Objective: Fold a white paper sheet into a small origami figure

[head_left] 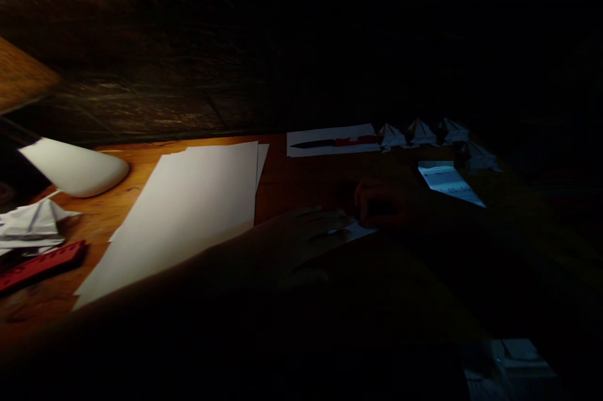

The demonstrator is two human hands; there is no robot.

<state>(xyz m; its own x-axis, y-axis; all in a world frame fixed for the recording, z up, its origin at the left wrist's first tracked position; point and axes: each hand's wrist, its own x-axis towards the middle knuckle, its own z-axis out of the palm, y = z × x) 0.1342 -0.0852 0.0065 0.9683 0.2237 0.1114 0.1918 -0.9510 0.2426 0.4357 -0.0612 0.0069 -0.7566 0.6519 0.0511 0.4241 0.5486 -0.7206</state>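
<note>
Left hand (301, 241) and right hand (381, 203) on seemingly one folded sheet (447, 184), fingers too dark to tell, four paper folds (421, 132) just beyond, one knife (334, 142) on one white sheet (320, 132), one paper stack (188, 212) leftward, one red ruler (42, 266) past it

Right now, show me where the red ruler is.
In the head view, the red ruler lies at the far left of the desk, just below a folded paper and left of the white paper stack.
</note>
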